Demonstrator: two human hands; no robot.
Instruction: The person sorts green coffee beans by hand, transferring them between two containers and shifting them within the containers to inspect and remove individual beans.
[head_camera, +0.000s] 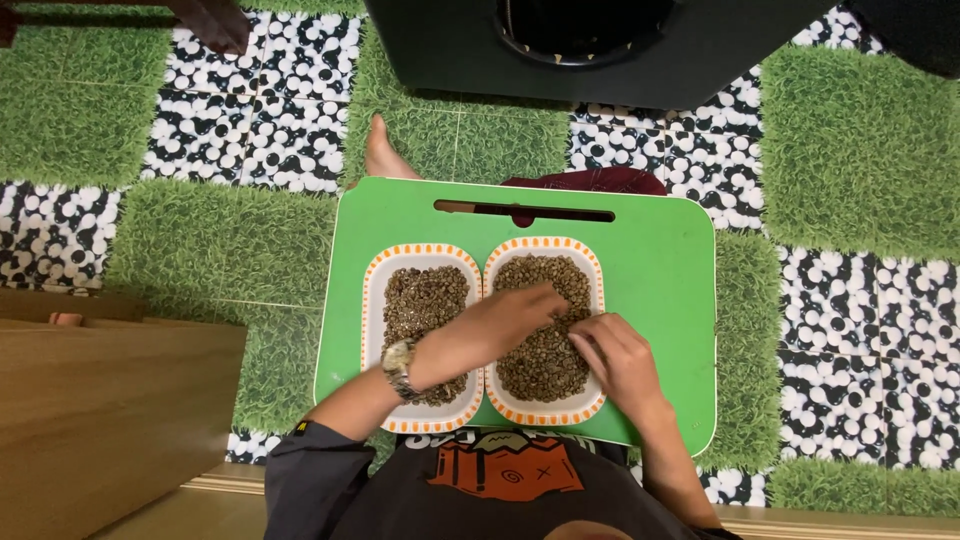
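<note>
Seen from above, two bare hands work over two shallow oblong dishes that sit side by side, touching, on one bright green lap tray (660, 300). The tray is smooth plastic with rounded corners and a long slot handle on its far edge.

The left hand (490, 325) reaches across from the left dish (372, 300) into the right dish (596, 290). Its fingers lie loosely curled, tips down in the beans; whether they pinch any single bean cannot be told. A metal wristwatch (397, 365) circles that wrist, just above the left dish.

The right hand (620, 360) rests just beside the left hand, at the near right corner of the right dish. Its fingers are bent and drawn together, tips touching the beans; a pinch cannot be confirmed.

Both dishes are white with an orange dashed rim. Each holds one heap of small, matte, grey-green beans (545, 360), pebbly in texture, far too many to count. The heap under the hands fills its dish nearly to the rim.

Beyond the hands, one bare foot (383, 155) pokes out past the tray's far left corner. The floor (850, 140) is a patchwork of square mats: shaggy green artificial grass alternating with black-and-white pebble print. Farther still stands one dark boxy object (600, 50) with a round opening. To the left of the left arm lies a smooth wooden surface (110, 410).
</note>
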